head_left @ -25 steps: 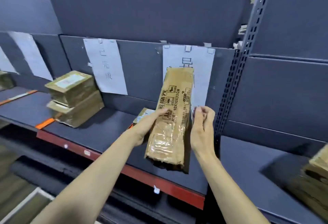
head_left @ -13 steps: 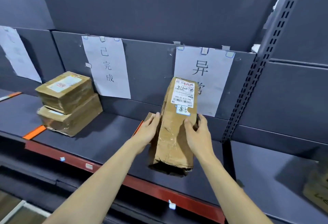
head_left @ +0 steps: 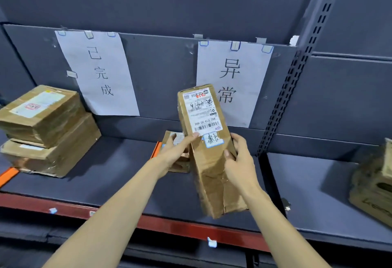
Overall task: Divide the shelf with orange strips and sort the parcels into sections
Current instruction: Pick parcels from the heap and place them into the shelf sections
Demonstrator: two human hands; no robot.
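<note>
Up front over the shelf edge: long parcel [head_left: 209, 151] held tilted, label up, in the right-hand section.
Left hand [head_left: 177, 151] pinches its label edge and right hand [head_left: 238, 159] wraps the side. I'd lower it flat beside the small parcel [head_left: 177, 157] by the orange strip [head_left: 156, 150], under the far right sign [head_left: 232, 83].

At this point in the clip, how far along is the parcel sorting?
Done: two orange strips lie on the shelf, two boxes are stacked under the left sign, and a small parcel is under the right sign. In hand: both hands hold a long parcel. Left: boxes at far right.
</note>
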